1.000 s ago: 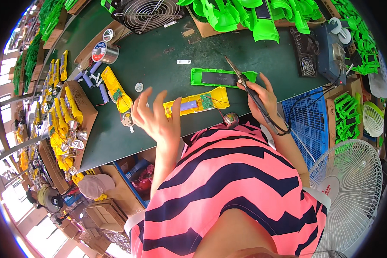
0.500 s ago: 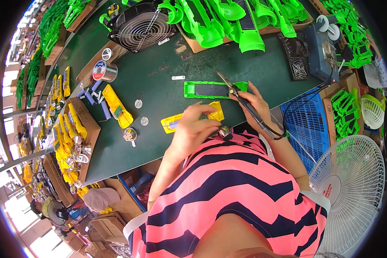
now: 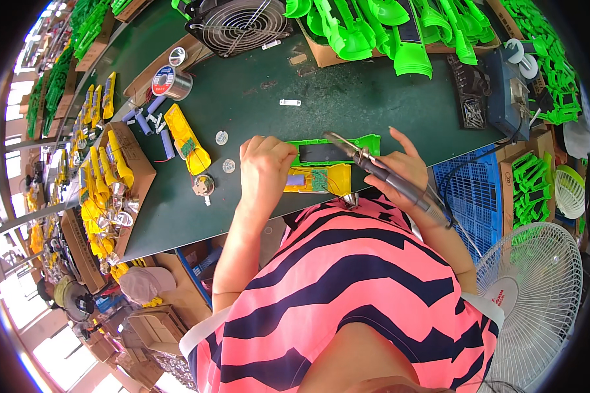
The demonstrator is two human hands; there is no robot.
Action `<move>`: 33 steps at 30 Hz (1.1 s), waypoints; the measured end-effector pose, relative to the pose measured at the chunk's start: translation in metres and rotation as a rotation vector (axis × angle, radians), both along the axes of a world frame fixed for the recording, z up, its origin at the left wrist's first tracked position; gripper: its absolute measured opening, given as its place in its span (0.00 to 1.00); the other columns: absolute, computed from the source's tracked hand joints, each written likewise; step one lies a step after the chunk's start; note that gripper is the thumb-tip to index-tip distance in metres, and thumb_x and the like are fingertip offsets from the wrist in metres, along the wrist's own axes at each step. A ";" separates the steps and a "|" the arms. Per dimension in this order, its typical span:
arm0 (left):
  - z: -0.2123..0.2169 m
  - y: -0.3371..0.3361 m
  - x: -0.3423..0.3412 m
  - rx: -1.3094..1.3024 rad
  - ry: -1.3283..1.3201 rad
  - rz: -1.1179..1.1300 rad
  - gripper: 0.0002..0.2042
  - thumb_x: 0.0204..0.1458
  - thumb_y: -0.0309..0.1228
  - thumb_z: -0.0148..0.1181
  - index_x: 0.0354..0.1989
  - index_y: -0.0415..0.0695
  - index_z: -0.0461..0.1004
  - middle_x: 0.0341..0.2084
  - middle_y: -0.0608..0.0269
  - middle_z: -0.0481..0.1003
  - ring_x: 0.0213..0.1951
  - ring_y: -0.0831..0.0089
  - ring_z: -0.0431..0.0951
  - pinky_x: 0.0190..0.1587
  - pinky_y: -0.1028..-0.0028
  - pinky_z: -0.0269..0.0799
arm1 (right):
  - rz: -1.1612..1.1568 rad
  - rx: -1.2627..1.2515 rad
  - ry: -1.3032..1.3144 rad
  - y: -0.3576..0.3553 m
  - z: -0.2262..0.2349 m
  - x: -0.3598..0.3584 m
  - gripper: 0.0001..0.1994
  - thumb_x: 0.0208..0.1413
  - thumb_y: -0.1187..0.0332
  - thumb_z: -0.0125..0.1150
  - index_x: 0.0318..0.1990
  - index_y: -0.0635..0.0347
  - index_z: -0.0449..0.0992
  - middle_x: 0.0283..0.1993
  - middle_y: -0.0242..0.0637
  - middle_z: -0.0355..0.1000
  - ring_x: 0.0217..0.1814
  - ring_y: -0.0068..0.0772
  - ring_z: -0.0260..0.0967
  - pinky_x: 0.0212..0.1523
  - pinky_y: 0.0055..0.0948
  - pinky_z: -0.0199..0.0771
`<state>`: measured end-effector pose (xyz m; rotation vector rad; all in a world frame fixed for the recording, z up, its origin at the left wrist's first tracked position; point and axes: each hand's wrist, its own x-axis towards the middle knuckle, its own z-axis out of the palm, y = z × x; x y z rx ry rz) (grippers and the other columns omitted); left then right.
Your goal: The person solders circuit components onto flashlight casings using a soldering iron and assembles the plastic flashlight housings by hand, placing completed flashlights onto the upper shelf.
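1. My left hand (image 3: 263, 171) rests on the yellow shell (image 3: 318, 179) at the near edge of the tabletop (image 3: 347, 98). Its fingers are curled down on the shell's left end, pressing it flat; I cannot see the fingertips under the knuckles.
2. The yellow shell lies open side up, with a small green board (image 3: 319, 179) and a bluish cell (image 3: 295, 179) seated in it. It touches the green shell (image 3: 367, 143), which lies just behind it, farther from the near edge.
3. My right hand (image 3: 400, 171) holds the soldering iron (image 3: 387, 178), grip closed round its dark handle, index finger raised. The tip (image 3: 328, 136) points left and sits over the green shell's dark panel (image 3: 320, 153); I cannot tell whether it touches.
4. The iron's cord runs off the near edge toward a blue crate (image 3: 469, 187) on my right.
5. A small metal reflector (image 3: 351, 200) sits at the near edge, just in front of the yellow shell.
6. Left of my left hand: two small discs (image 3: 224, 152), another yellow shell (image 3: 187, 139), a round part (image 3: 204, 186) and loose blue cells (image 3: 152, 118).
7. Solder spool (image 3: 170, 81) stands near the far left corner, a black fan (image 3: 239, 25) at the far edge.
8. Green parts (image 3: 373, 29) are heaped along the far edge.
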<state>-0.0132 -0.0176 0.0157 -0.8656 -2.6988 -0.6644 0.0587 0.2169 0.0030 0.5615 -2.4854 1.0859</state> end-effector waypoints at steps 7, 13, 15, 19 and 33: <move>0.001 0.008 -0.005 -0.358 -0.120 -0.096 0.02 0.38 0.24 0.54 0.20 0.45 0.73 0.19 0.63 0.67 0.29 0.65 0.67 0.35 0.68 0.62 | -0.213 -1.087 -0.627 -0.027 -0.027 -0.014 0.08 0.47 0.75 0.57 0.34 0.68 0.69 0.27 0.36 0.69 0.24 0.20 0.68 0.22 0.16 0.68; -0.005 0.007 -0.005 -0.253 -0.247 -0.081 0.03 0.40 0.22 0.51 0.21 0.41 0.72 0.21 0.56 0.66 0.31 0.61 0.68 0.33 0.65 0.65 | -0.235 -1.030 -0.712 -0.027 -0.025 -0.020 0.07 0.48 0.73 0.56 0.34 0.68 0.70 0.24 0.35 0.69 0.23 0.20 0.67 0.21 0.16 0.63; -0.003 0.008 -0.005 -0.223 -0.272 -0.073 0.04 0.40 0.22 0.50 0.22 0.40 0.72 0.22 0.55 0.66 0.31 0.59 0.68 0.33 0.65 0.65 | -0.209 -1.038 -0.721 -0.028 -0.025 -0.021 0.06 0.48 0.75 0.56 0.33 0.67 0.70 0.26 0.33 0.70 0.24 0.17 0.67 0.19 0.14 0.62; -0.002 0.007 -0.006 -0.276 -0.295 -0.074 0.05 0.41 0.21 0.48 0.23 0.39 0.72 0.23 0.54 0.66 0.32 0.58 0.68 0.34 0.64 0.65 | -0.220 -1.003 -0.725 -0.030 -0.024 -0.021 0.07 0.48 0.75 0.56 0.34 0.68 0.70 0.25 0.35 0.69 0.24 0.19 0.67 0.20 0.15 0.62; -0.004 0.010 -0.004 -0.250 -0.295 -0.040 0.06 0.39 0.20 0.46 0.22 0.39 0.71 0.23 0.54 0.66 0.32 0.58 0.68 0.34 0.64 0.66 | -0.153 -1.028 -0.584 -0.027 -0.029 -0.013 0.08 0.49 0.74 0.57 0.36 0.68 0.69 0.27 0.35 0.70 0.26 0.20 0.69 0.22 0.15 0.66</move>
